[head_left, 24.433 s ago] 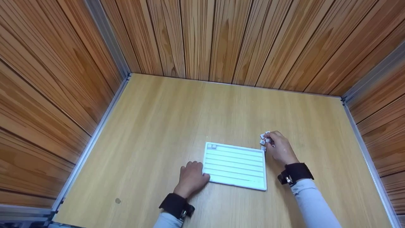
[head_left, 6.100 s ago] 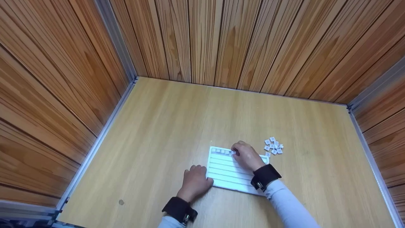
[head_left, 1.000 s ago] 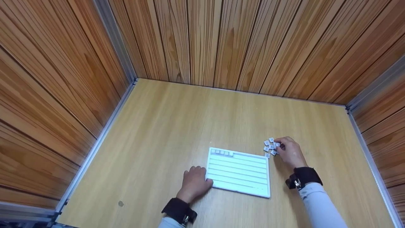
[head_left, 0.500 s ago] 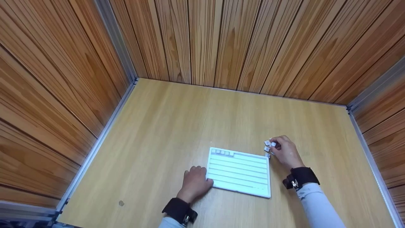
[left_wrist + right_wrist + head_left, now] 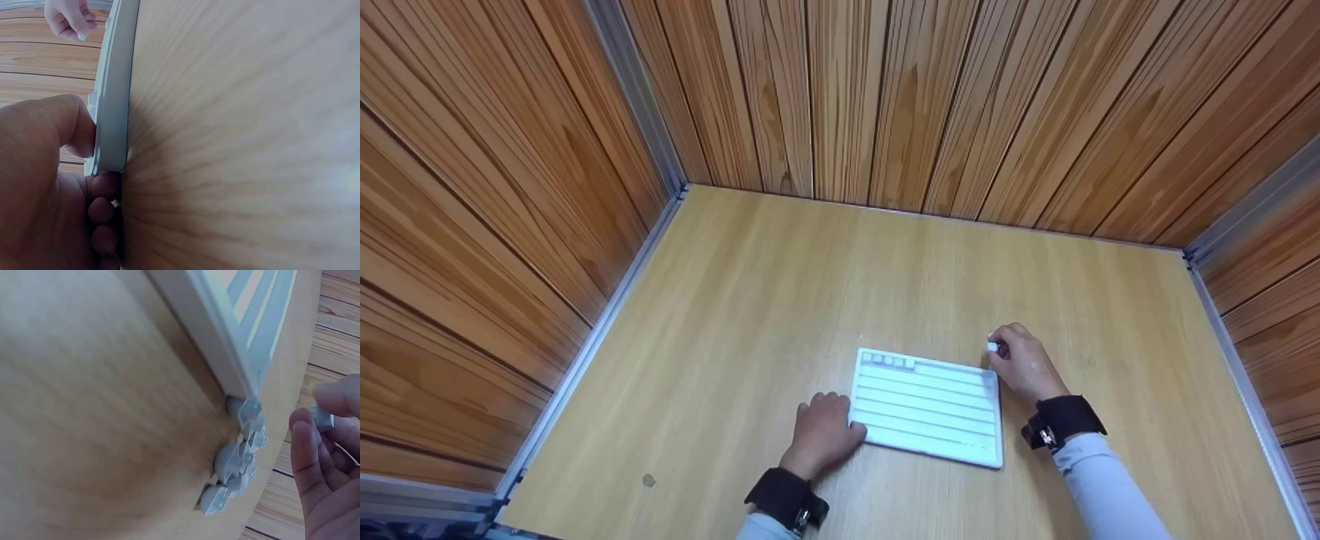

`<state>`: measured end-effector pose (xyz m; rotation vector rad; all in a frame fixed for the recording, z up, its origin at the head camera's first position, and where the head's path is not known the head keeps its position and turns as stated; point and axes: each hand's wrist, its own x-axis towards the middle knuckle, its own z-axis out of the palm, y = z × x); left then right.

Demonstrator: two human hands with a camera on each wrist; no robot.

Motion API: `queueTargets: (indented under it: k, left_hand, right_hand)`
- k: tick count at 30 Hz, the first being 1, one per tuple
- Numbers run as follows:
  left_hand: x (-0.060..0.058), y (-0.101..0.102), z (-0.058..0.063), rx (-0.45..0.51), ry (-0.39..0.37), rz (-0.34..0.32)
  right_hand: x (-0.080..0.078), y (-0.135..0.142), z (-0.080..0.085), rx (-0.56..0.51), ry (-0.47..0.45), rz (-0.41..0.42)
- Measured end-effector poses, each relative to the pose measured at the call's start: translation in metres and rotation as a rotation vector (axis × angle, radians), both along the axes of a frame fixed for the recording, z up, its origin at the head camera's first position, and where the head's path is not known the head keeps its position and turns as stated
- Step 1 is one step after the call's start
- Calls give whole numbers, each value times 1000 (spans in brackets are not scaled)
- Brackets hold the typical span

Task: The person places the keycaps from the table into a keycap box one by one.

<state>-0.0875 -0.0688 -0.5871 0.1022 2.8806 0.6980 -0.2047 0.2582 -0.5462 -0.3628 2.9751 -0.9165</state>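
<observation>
A white rectangular board (image 5: 930, 411) with several raised rows lies on the table. My left hand (image 5: 822, 435) holds its near left corner, the thumb over the near edge and the curled fingers against the left side. Just past the board's far right corner, my right hand (image 5: 1026, 367) pinches a small white block (image 5: 322, 419) between thumb and fingertips, lifted above the table. Below it in the right wrist view, several loose white blocks (image 5: 228, 461) cluster beside the corner; the right hand mostly hides them from the head view. Several blocks (image 5: 888, 361) sit in the top row's left end.
The wooden table (image 5: 780, 285) has metal rails along its sides. A wood-panelled wall (image 5: 885, 97) closes off the back, with further panels at left and right. A dark round spot (image 5: 649, 481) marks the table at the front left.
Over the last second my right hand has moved left towards the board's corner with the pinched block. Six seconds ago it was at the top row. My left hand has stayed put.
</observation>
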Motion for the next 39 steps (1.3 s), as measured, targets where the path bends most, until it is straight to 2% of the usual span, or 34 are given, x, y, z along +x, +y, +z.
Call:
queueTargets:
  k: [5, 10, 20, 28, 35, 39]
  left_hand:
    - [-1, 0, 0, -2, -8, -1]
    - [0, -1, 0, 8, -11, 1]
    - [2, 0, 2, 14, 20, -3]
    - [1, 0, 3, 8, 13, -2]
    - [2, 0, 3, 8, 2, -2]
    - [2, 0, 3, 18, -4, -1]
  right_hand:
    - [1, -7, 0, -9, 7, 53]
    - [1, -15, 2, -24, -45, 61]
    - [3, -33, 2, -10, -28, 95]
    - [5, -50, -3, 0, 42, 193]
    - [8, -68, -2, 21, -14, 229]
    - [9, -76, -2, 28, 1, 262]
